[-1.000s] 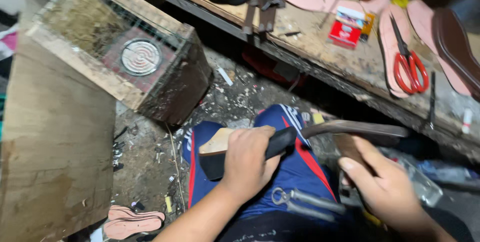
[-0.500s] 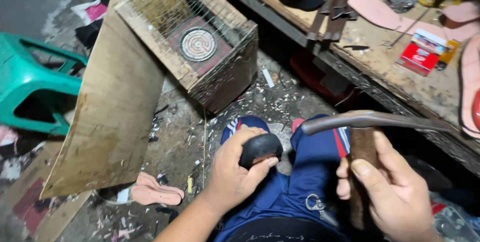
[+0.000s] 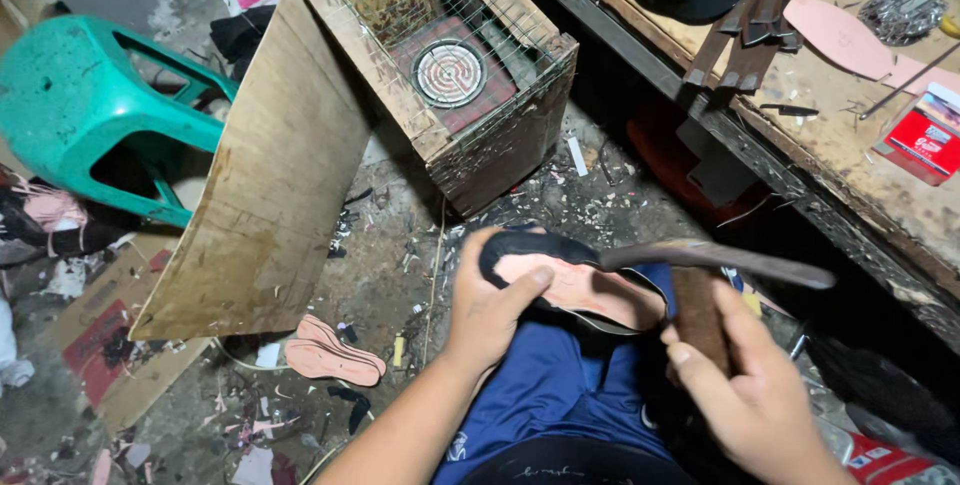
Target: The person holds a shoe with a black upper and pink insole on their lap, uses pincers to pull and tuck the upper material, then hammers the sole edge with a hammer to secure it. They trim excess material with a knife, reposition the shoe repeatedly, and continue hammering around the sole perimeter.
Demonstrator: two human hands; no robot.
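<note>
Nearest you, your right hand (image 3: 745, 395) is closed around the brown wooden handle (image 3: 700, 315) of a curved knife, whose dark blade (image 3: 720, 262) runs level across the work from left to right. Your left hand (image 3: 490, 305) grips a shoe sole (image 3: 570, 280), pink on its face with a black edge, the thumb pressed onto the pink surface; the sole rests on your lap over the blue shorts (image 3: 560, 385), just under the blade. On the littered floor to the left lies a loose pink insole (image 3: 330, 353). Beyond it a plywood board (image 3: 270, 175) leans against a wooden box (image 3: 470, 65) topped with wire mesh, a round coil visible inside. A green plastic stool (image 3: 90, 95) lies tipped at far left. At upper right, the bench (image 3: 800, 135) carries dark leather strips (image 3: 750, 35), a pink insole cut-out (image 3: 840, 35) and a small red box (image 3: 925, 135).
</note>
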